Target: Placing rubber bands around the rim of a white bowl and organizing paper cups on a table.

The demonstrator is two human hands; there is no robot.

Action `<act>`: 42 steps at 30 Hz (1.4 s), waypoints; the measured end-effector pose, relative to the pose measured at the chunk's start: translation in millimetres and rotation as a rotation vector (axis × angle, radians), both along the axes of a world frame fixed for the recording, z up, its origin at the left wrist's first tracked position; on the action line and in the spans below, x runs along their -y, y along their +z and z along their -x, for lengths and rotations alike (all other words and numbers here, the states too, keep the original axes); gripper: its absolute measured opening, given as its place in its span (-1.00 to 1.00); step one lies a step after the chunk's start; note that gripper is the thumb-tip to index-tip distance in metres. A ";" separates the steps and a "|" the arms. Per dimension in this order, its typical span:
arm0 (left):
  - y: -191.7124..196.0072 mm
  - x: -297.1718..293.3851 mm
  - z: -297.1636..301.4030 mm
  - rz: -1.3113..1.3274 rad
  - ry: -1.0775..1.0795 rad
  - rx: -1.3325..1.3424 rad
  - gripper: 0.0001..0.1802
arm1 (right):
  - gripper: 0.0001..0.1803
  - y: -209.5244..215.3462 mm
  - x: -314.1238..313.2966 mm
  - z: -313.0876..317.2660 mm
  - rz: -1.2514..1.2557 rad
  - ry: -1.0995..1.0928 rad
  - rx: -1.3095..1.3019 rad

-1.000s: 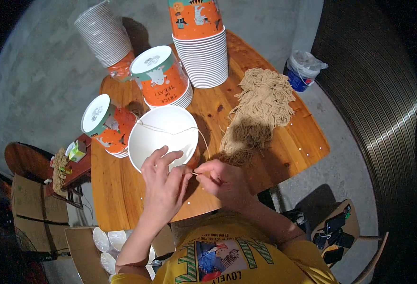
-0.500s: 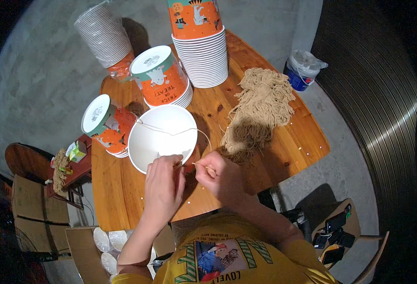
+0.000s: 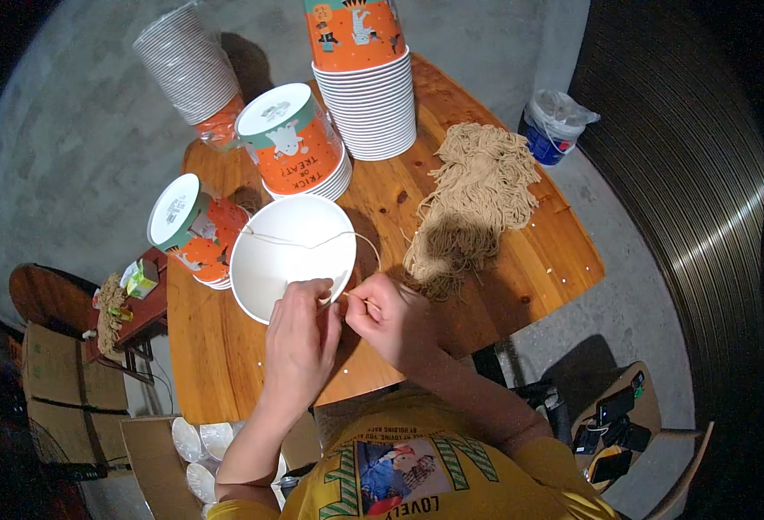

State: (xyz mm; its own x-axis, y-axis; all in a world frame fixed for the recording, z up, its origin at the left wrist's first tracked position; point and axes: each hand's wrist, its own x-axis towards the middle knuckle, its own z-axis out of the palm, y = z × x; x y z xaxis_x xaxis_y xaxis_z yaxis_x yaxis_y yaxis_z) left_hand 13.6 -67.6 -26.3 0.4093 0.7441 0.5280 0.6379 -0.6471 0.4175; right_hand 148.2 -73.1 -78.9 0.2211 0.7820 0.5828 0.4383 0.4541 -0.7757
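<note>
A paper bucket (image 3: 265, 260) with a white inside lies tilted on the wooden table, its mouth facing up toward me. My left hand (image 3: 302, 334) grips the near right part of its rim, fingertips inside. Close beside it, my right hand (image 3: 389, 319) is closed, pinching the end of a thin tan cord (image 3: 370, 246) at the rim. That cord loops from the right side and runs across the bucket's mouth to its far left edge. Whether the end passes through a hole is hidden by my fingers. To the right lies a heap of tan cords (image 3: 482, 186).
Behind stand a tall stack of orange buckets (image 3: 369, 108), a shorter upside-down stack (image 3: 300, 156) and another small stack (image 3: 200, 230) at left. Far left is a plastic-wrapped stack (image 3: 187, 65). An open carton of lids (image 3: 161, 442) sits below the table (image 3: 252, 373).
My right hand has moved left, close to my left hand, bringing the cord's end against the bucket's rim. The bucket has shifted slightly left.
</note>
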 end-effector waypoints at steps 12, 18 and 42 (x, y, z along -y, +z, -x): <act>7.4 1.5 -0.8 0.142 0.006 0.054 -0.67 | -0.83 5.8 -1.9 4.0 -0.005 0.035 -0.075; 30.0 -20.2 15.1 0.448 -0.051 0.044 -0.75 | -0.83 6.7 -2.0 3.6 0.004 0.009 -0.023; 33.6 -62.8 24.5 0.586 -0.183 -0.197 -0.80 | -0.84 20.7 2.6 -14.2 0.234 0.094 0.027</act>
